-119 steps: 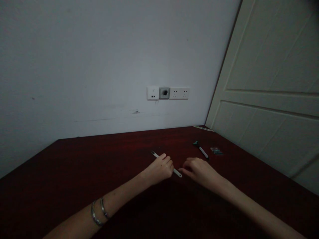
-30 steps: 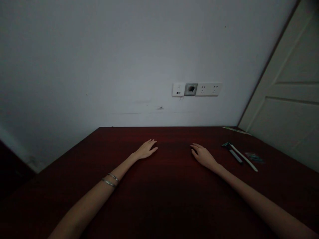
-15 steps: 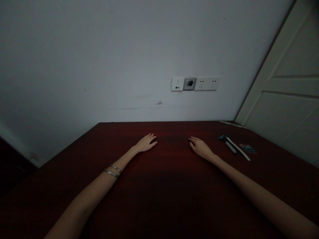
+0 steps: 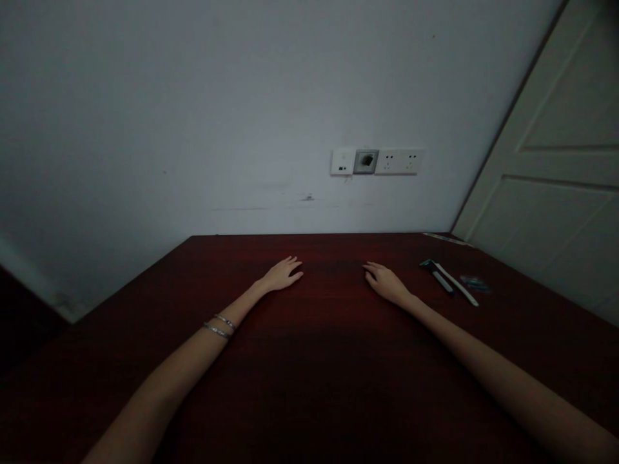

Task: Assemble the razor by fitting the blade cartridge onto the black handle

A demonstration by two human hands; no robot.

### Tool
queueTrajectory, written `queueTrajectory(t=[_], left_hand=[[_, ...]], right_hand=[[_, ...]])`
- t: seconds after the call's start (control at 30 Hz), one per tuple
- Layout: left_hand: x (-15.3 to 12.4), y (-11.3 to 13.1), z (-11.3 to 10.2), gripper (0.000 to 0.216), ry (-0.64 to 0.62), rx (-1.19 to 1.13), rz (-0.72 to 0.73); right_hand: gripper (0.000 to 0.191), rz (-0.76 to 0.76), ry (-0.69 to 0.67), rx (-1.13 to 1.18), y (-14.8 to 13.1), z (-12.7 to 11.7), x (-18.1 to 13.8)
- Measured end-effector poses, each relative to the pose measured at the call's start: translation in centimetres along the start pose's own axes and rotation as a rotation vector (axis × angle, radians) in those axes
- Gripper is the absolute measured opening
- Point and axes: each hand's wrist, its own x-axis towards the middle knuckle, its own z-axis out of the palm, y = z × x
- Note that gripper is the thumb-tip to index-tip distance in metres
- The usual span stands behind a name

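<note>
My left hand (image 4: 282, 275) lies flat on the dark red table (image 4: 309, 361), its fingers stretched out and thumb apart, holding nothing. Two silvery bangles (image 4: 220, 327) circle that forearm. Across a gap, my right hand (image 4: 385, 282) rests on the same tabletop with extended fingers and nothing in them. To its right is a dark razor-like tool (image 4: 441, 280) with a grey handle, its exact kind unclear in the dim light. Alongside it lies a slim white stick (image 4: 457, 284). A small clear packet with dark greenish pieces (image 4: 475, 283) sits farther right, its contents too blurred to name.
Behind the table rises a pale wall (image 4: 193, 116) with a row of socket plates (image 4: 399, 162). A panelled white door (image 4: 556, 187) stands at the right. One thin pale strip (image 4: 447, 239) lies along the far right table edge.
The whole view has shifted very slightly, so the table items and sockets appear a little further left and up. Both hands stay in place on the table.
</note>
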Motion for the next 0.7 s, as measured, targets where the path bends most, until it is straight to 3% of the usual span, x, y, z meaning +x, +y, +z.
queueTrajectory(t=[0.43, 0.57, 0.7], left_hand=[[0.2, -0.5, 0.3, 0.063, 0.011, 0.005, 0.014], [0.2, -0.5, 0.2, 0.061, 0.012, -0.009, 0.007], [0.1, -0.3, -0.1, 0.060, 0.015, -0.021, 0.005]], right_hand=[[0.043, 0.012, -0.053, -0.002, -0.4, -0.7, 0.0], [0.041, -0.030, -0.058, -0.017, 0.8, -2.8, -0.2], [0.034, 0.147, -0.040, -0.147, 4.2, -6.5, -0.8]])
